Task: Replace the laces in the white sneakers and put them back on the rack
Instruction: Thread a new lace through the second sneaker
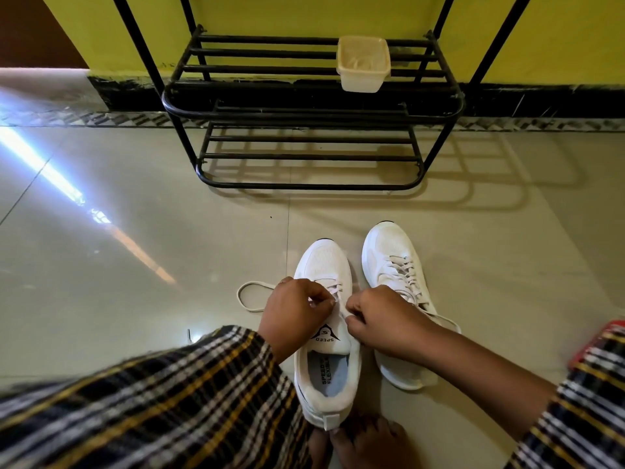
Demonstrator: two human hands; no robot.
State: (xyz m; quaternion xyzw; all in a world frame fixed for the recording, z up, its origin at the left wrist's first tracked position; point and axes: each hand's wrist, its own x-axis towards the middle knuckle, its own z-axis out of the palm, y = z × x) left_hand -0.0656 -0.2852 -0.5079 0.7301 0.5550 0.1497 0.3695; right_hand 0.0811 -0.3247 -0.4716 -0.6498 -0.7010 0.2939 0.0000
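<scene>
Sneakers, two white ones, stand side by side on the tiled floor (135, 231), toes pointing at the black metal rack (311, 106) against the yellow wall. Left of the near sneaker (324, 374), a loop of white lace (248, 296) lies on the floor and runs in under the left hand (294, 316). That hand, coming out of a checked sleeve (152, 401), hovers over the sneaker's eyelets with its fingers (319, 297) curled and pinching the lace. Across the tongue, which carries a black logo, the right hand (382, 319) has its fingers (355, 306) curled tight on the lace at the other edge of the eyelets. The two hands sit close together, nearly touching. Bare toes (365, 441) rest on the floor just behind the sneaker's heel. Right of it stands the second sneaker (395, 265), already laced, its heel partly hidden by the right forearm. On the rack's upper shelf, toward its right end, sits a cream plastic tub (363, 64).
</scene>
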